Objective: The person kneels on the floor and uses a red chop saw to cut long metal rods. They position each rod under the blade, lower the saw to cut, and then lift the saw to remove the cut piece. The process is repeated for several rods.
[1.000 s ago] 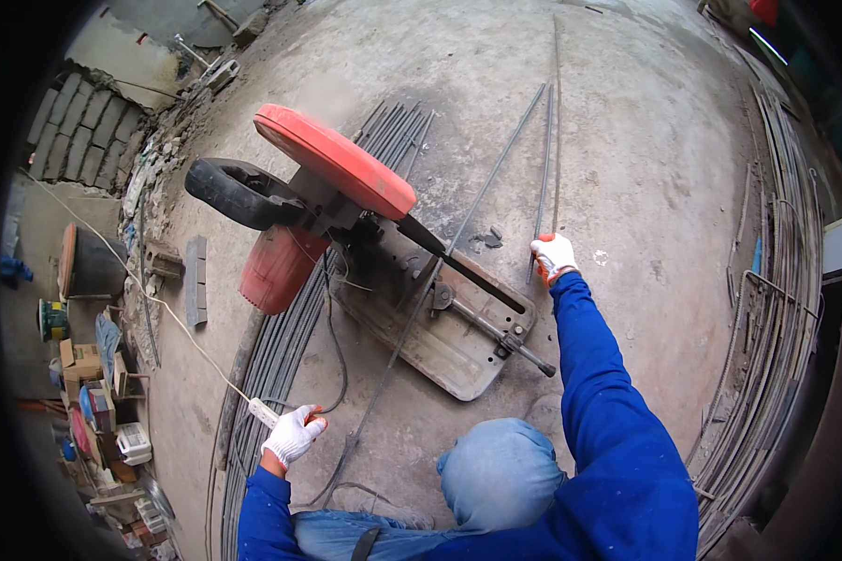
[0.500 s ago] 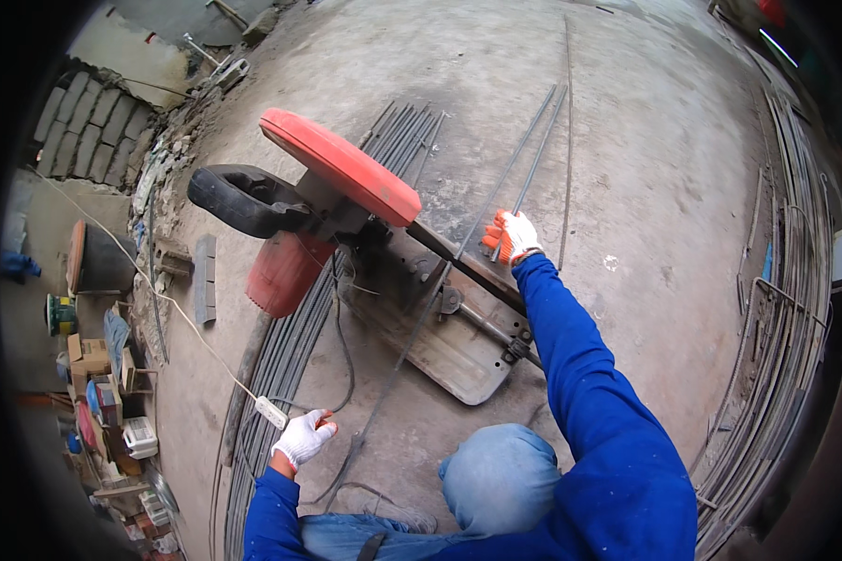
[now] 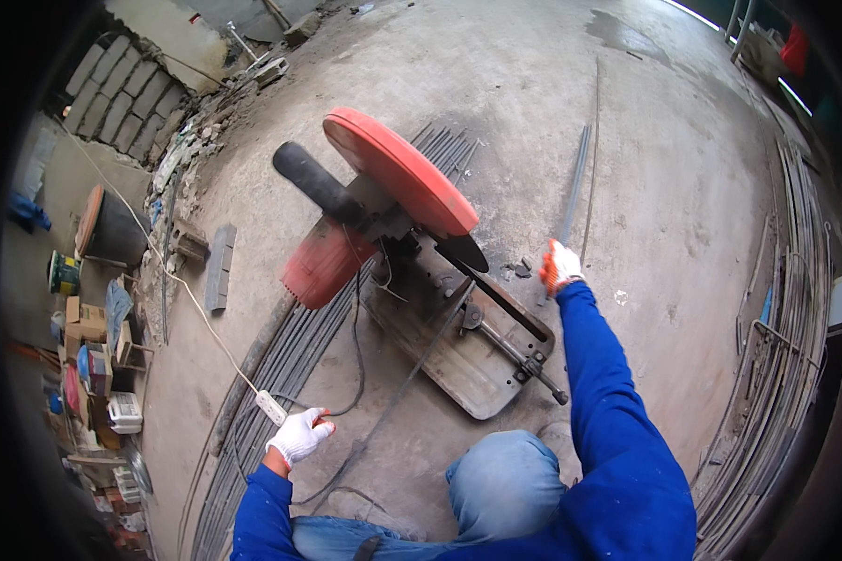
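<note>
My right hand [image 3: 559, 269], in a white glove with an orange palm, is closed round steel rods [image 3: 575, 192] lying side by side on the floor beyond the saw. The red chop saw [image 3: 407, 178] stands before me, its dark blade [image 3: 463, 252] showing above the metal base [image 3: 482, 379]. Another rod [image 3: 421, 360] runs from the saw's vise [image 3: 474, 316] down toward my legs. My left hand [image 3: 299, 437], also gloved, hovers beside a white power strip [image 3: 271, 408], its fingers loosely bent and thumb apart; I see nothing in it.
A bundle of rods [image 3: 295, 355] lies left of and under the saw. Small dark offcuts [image 3: 522, 268] sit near my right hand. Long bars [image 3: 776, 374] line the right side. Boxes [image 3: 84, 323] and a dark tub [image 3: 112, 229] stand left. Cables [image 3: 360, 365] cross the floor.
The long rod that ran through the saw is now parted; its far piece lies beside the other rod in my right hand. The saw head stands higher, and my view has shifted.
</note>
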`<action>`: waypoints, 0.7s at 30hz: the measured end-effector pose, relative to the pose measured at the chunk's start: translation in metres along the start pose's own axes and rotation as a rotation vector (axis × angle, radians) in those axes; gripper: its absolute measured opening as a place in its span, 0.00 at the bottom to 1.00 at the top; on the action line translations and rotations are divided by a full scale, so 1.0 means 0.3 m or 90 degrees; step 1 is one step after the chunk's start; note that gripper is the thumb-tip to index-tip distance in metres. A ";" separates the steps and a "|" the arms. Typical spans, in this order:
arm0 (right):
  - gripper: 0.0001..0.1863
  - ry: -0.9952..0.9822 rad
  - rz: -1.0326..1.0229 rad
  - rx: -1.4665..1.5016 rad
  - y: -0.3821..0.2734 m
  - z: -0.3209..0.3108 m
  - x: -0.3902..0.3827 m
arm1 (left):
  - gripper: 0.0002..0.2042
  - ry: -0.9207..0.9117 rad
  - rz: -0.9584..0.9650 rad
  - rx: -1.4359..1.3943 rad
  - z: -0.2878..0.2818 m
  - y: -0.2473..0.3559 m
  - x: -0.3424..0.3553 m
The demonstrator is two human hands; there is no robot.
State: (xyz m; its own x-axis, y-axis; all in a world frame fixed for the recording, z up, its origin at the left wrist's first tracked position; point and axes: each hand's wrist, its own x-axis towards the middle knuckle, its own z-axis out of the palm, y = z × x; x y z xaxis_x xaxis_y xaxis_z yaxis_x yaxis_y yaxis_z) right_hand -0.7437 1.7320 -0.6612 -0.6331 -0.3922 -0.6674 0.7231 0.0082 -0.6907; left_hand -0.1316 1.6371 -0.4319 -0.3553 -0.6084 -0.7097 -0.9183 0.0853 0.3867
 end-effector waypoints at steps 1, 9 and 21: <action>0.14 0.022 -0.036 -0.047 -0.027 -0.079 -0.004 | 0.28 -0.004 0.006 0.009 -0.007 0.002 0.007; 0.12 0.093 -0.259 -0.637 -0.338 -0.828 -0.289 | 0.30 0.062 0.190 0.181 -0.053 0.043 0.079; 0.14 0.194 -0.256 -1.462 -1.247 -1.030 -1.236 | 0.20 0.409 -0.119 0.008 -0.299 -0.723 0.012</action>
State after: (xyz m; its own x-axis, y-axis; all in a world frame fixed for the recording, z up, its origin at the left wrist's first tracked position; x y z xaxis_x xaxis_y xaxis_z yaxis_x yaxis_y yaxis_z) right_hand -0.8650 2.1585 -0.2413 -0.7740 -0.5413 -0.3284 -0.6307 0.7045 0.3253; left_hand 0.0819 1.5458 -0.4655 -0.0185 -0.9623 -0.2715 -0.9578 -0.0608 0.2809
